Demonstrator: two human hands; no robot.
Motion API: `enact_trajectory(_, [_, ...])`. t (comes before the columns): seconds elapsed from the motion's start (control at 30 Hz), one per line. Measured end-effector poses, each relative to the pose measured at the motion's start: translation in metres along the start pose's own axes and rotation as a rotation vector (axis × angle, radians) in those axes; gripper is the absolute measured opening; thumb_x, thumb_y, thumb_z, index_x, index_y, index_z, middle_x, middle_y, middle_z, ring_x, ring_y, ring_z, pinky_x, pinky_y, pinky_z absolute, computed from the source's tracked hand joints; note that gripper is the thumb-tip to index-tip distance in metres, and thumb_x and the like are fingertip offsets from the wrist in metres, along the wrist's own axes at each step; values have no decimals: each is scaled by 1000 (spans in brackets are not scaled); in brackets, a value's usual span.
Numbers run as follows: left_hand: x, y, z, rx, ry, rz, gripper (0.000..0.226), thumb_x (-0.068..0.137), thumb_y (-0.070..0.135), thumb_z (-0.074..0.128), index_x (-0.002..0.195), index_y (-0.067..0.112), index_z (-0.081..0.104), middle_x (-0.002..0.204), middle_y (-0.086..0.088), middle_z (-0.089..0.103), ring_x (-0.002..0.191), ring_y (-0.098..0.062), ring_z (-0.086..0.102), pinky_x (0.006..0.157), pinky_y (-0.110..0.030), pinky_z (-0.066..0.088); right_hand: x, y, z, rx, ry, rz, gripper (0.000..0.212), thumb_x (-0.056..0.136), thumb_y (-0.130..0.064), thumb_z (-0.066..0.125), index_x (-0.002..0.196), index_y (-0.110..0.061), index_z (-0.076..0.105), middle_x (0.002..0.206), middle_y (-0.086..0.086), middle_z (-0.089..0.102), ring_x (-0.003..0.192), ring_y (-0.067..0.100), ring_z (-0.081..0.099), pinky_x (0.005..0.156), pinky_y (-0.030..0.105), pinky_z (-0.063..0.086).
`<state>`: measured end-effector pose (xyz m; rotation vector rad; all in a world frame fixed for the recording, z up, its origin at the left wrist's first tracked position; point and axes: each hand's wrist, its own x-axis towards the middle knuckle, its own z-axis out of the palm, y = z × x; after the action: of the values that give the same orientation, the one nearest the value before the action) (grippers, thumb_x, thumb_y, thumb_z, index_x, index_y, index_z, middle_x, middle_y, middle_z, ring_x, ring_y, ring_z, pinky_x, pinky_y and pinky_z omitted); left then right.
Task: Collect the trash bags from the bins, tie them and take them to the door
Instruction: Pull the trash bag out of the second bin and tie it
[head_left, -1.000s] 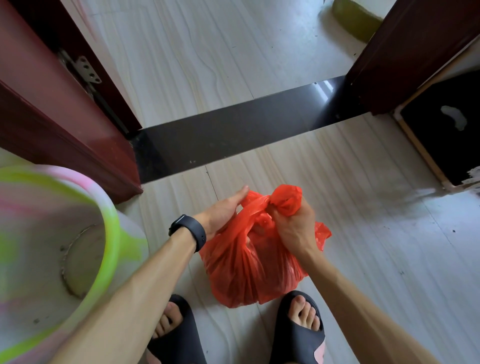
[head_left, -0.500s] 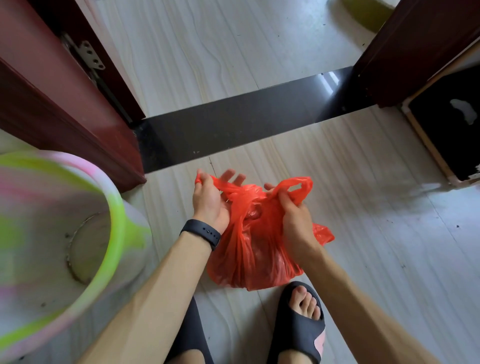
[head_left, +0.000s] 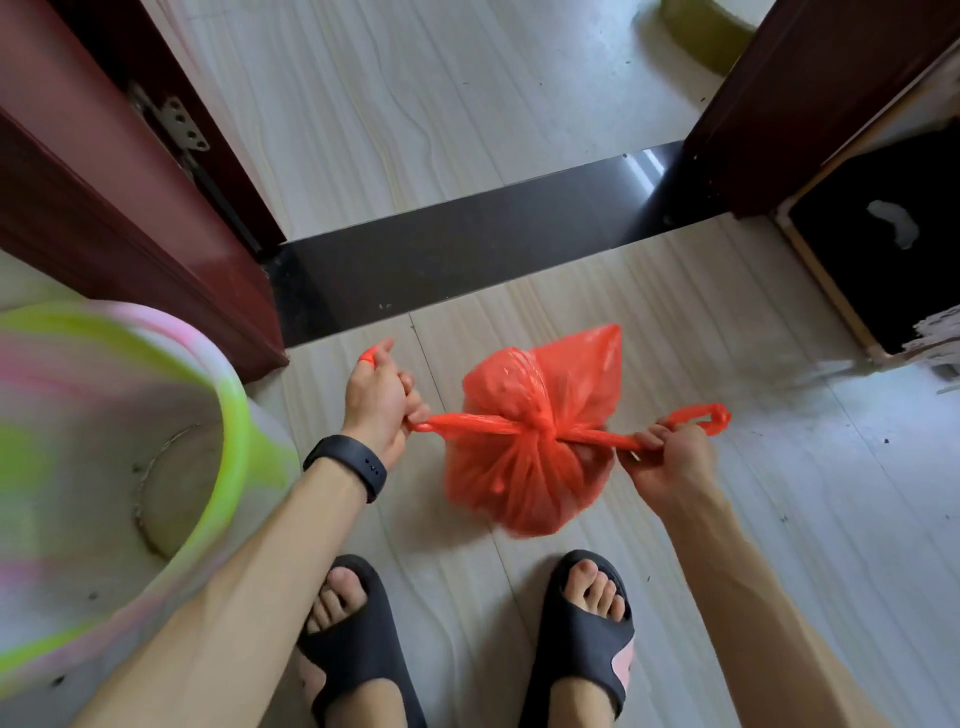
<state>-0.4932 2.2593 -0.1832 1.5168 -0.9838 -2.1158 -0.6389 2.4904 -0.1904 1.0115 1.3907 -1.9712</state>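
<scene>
A red plastic trash bag (head_left: 524, 467) hangs between my hands above the floor, its neck drawn into a knot in the middle. My left hand (head_left: 382, 400) grips the left handle strip, pulled taut to the left. On the other side, my right hand (head_left: 662, 457) grips the right handle strip, whose loop sticks out past my fingers. The pink and green bin (head_left: 114, 457) stands at the left with no bag inside.
A dark red door (head_left: 104, 171) stands open at the left, and a black threshold strip (head_left: 467, 249) crosses the floor ahead. A dark door frame (head_left: 810, 104) and a black cabinet side (head_left: 883, 249) are at the right. My feet in black slippers (head_left: 587, 634) are below the bag.
My hands have moved apart, pulling the two handle strips sideways, and the bag's neck has closed into a tight knot. The bag has shifted a little to the right.
</scene>
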Motion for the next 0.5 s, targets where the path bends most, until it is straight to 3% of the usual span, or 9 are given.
enact_trajectory(0.13, [1,-8,-14,155,82,-6,36,108,29,23,132,14,45,64,-1,32,34,-6,20,37,-17,22,8,4,-7,-158,40,2,29,85,-2,25,70,-23,39,40,-10,27,31,7,28,67,29,35])
enact_trajectory(0.23, [-1,1,-11,231,97,73,36,107,33,25,134,20,44,83,-6,49,47,-11,42,43,-22,38,9,9,-1,-288,-37,-21,27,87,-4,29,74,-24,42,44,-9,35,40,8,38,65,29,40])
enact_trajectory(0.3, [-2,7,-10,222,53,121,36,105,40,34,138,31,44,118,-6,57,89,-18,63,75,-34,54,11,6,1,-317,-74,-80,21,95,-13,39,77,-21,49,52,-6,50,55,12,53,68,33,46])
enact_trajectory(0.33, [-4,9,-10,219,11,116,38,102,44,40,140,35,44,133,-1,53,113,-18,58,95,-40,48,12,4,1,-309,-92,-112,19,97,-20,44,81,-19,54,60,-3,58,63,14,59,71,34,49])
enact_trajectory(0.37, [-9,10,-10,212,-27,91,42,99,47,45,140,37,44,139,5,50,127,-16,50,106,-43,38,12,2,1,-307,-115,-133,18,98,-27,48,86,-18,58,70,-1,65,70,15,64,75,34,49])
enact_trajectory(0.43, [-20,6,-9,152,-55,38,46,96,48,49,139,32,50,137,8,50,132,-17,45,111,-44,28,10,0,-2,-330,-169,-154,18,96,-34,52,95,-18,62,88,1,71,83,14,66,79,32,47])
enact_trajectory(0.5, [-28,-6,-8,23,-3,-9,47,94,46,51,138,28,52,135,4,51,131,-21,46,110,-43,29,7,4,-5,-331,-218,-157,20,96,-36,52,94,-19,62,99,2,73,90,15,65,82,33,45])
